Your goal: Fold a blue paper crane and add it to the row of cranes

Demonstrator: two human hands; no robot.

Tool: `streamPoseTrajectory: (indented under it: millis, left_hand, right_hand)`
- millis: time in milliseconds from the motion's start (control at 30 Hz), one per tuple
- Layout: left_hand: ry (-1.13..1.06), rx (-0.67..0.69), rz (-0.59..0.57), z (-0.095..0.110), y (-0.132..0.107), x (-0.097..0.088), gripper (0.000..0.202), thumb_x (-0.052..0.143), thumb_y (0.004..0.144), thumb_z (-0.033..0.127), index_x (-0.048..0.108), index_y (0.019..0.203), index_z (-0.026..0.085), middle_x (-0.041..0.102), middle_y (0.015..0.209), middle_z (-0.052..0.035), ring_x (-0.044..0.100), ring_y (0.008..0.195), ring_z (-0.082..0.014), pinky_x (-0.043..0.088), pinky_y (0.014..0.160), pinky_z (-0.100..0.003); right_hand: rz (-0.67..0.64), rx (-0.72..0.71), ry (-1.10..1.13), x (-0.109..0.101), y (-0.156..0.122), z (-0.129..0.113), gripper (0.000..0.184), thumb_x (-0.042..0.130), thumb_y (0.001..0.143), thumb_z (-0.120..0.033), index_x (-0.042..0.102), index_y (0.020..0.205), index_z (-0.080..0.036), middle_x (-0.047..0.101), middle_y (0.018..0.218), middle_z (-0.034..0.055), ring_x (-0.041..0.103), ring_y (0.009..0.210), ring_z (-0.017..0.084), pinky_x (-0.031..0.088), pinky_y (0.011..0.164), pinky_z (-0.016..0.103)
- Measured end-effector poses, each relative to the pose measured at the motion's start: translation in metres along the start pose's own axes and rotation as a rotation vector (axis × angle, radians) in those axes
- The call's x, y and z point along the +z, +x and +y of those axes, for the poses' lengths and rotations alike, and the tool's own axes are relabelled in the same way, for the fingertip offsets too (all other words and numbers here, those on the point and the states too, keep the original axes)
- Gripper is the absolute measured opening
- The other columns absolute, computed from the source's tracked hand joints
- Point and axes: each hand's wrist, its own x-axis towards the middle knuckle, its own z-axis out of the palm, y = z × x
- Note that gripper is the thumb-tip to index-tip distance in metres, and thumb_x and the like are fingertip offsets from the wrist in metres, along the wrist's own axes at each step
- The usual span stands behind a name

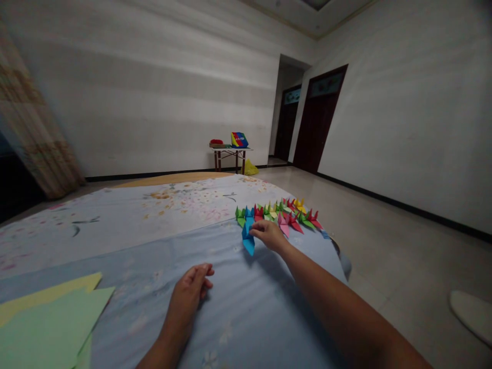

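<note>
My right hand (269,234) pinches a blue paper crane (248,240) between thumb and fingers. This crane is at the near left end of a group of folded paper cranes, among them a pink one (283,223), a red one (295,224) and a yellow one (300,206). Another blue crane (249,211) stands just behind the held one. My left hand (194,283) rests over the light blue cloth (154,292), palm turned inward. Its fingers are loosely curled and a little apart, with nothing visible in them.
Green paper sheets (49,323) and a yellow sheet (84,282) lie at the table's near left. A white floral cloth (123,205) covers the far part. Against the back wall stands a small table (230,149) with a colourful bag (239,140) on it.
</note>
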Motion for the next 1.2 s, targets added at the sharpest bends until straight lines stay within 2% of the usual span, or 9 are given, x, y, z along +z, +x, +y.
streamPoseTrajectory:
  millis: [167,333,567,767,933,1200]
  left_hand:
    - [0.014,0.004,0.008,0.003,-0.003,0.002,0.055,0.057,0.065,0.063,0.065,0.085,0.013,0.062,0.065,-0.0027,0.047,0.048,-0.0113,0.036,0.047,-0.023]
    - [0.023,0.011,-0.004,0.001,-0.002,0.001,0.054,0.057,0.065,0.063,0.065,0.083,0.013,0.062,0.063,-0.0025,0.046,0.048,-0.0111,0.036,0.047,-0.024]
    - [0.057,-0.006,-0.004,0.001,-0.001,0.0,0.054,0.056,0.065,0.063,0.065,0.084,0.013,0.063,0.065,-0.0033,0.05,0.052,-0.013,0.037,0.048,-0.024]
    - [0.078,-0.01,-0.008,0.002,-0.002,0.0,0.055,0.055,0.066,0.064,0.066,0.085,0.014,0.064,0.068,-0.0042,0.052,0.054,-0.0147,0.038,0.049,-0.025]
    - [0.113,0.0,-0.003,0.002,0.0,-0.001,0.057,0.056,0.063,0.066,0.067,0.085,0.015,0.066,0.072,-0.0051,0.052,0.055,-0.0152,0.039,0.049,-0.025]
    - [0.119,-0.001,0.015,0.004,0.0,0.0,0.058,0.058,0.059,0.068,0.068,0.081,0.016,0.067,0.072,-0.0058,0.055,0.058,-0.0171,0.043,0.052,-0.026]
  right_hand:
    - [0.003,0.013,-0.064,-0.008,-0.003,0.02,0.013,0.061,0.068,-0.026,0.069,0.07,-0.016,0.06,0.059,-0.0016,0.051,0.057,0.012,0.037,0.054,0.021]
    - [-0.006,0.016,-0.098,-0.009,-0.002,0.031,0.014,0.061,0.067,-0.024,0.07,0.074,-0.015,0.063,0.063,0.0006,0.053,0.06,0.013,0.038,0.056,0.023]
    - [-0.014,0.009,-0.127,-0.013,-0.005,0.033,0.013,0.061,0.069,-0.021,0.071,0.077,-0.017,0.065,0.069,0.0011,0.057,0.065,0.014,0.04,0.061,0.024]
    - [0.017,-0.018,-0.127,-0.02,-0.01,0.024,0.014,0.059,0.072,-0.022,0.071,0.079,-0.018,0.067,0.074,0.0019,0.058,0.07,0.015,0.042,0.066,0.025]
    - [0.051,-0.046,-0.126,-0.035,-0.012,0.016,0.014,0.059,0.074,-0.023,0.071,0.079,-0.018,0.066,0.075,0.0018,0.058,0.07,0.015,0.042,0.066,0.025]
    - [0.167,-0.036,-0.142,-0.074,-0.001,0.024,0.019,0.055,0.075,-0.026,0.069,0.085,-0.017,0.066,0.073,0.0015,0.057,0.069,0.015,0.043,0.065,0.025]
